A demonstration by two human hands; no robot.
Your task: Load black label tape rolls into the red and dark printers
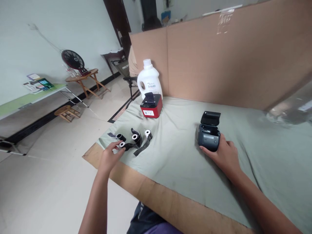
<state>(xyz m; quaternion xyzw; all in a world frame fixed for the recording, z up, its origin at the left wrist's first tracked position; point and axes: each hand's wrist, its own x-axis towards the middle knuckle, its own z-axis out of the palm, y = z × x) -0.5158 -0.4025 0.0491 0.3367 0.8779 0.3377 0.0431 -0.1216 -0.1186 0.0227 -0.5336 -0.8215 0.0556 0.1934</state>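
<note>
My left hand point(112, 155) has its thumb and fingers around a small black-and-white roll point(122, 144) at the left front of the cloth. Beside it lie more such rolls: one with a dark core point(120, 136), one standing in the middle point(135, 139), and one with a loose black strip point(147, 133). On the right, my right hand point(226, 154) grips a dark portable label printer point(209, 139) by its side and front edge. The printer's lid point(211, 118) stands up, baring its hollow. Whether the printer rests on the cloth is hard to tell.
Behind the rolls stands a red and black box-shaped device point(151, 106), with a white jug point(149, 79) behind it. A cardboard panel point(214, 61) borders the back. Clear plastic point(292, 109) lies at the far right. The board's wooden edge point(156, 190) runs along the front.
</note>
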